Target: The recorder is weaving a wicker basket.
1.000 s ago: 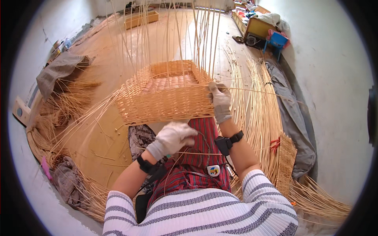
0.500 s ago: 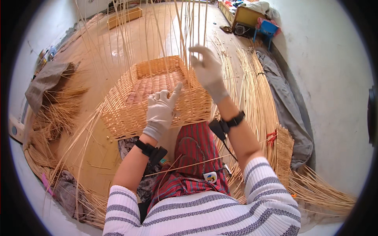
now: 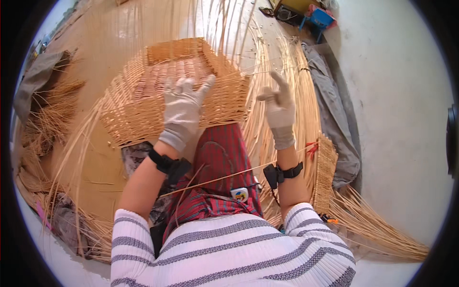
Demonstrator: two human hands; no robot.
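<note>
A hexagon-like woven wicker basket (image 3: pixel 220 103) sits before me, its long upright stakes (image 3: pixel 229 24) blurred above it. My left hand (image 3: pixel 182 110), in a pale glove, lies against the basket's near wall. Its thumb stretches out and its fingers bend apart near the rim. Off the basket's right side, my gloved right hand (image 3: pixel 279 107) is raised with index finger and thumb apart. A thin cane strand (image 3: pixel 260 72) runs from the basket past its fingertip; whether they touch is unclear.
Bundled long canes (image 3: pixel 301 105) lie on the right beside a grey cloth (image 3: pixel 330 110) along the wall. A small woven panel (image 3: pixel 326 172) leans nearby. Loose fibres (image 3: pixel 52 115) heap at the left. One cane (image 3: pixel 224 178) crosses my lap; a blue stool (image 3: pixel 319 18) stands far right.
My right hand has come away from the upright stakes, moving right and down. My left hand stays at the near wall, its fingers spread more. The whole view has shifted.
</note>
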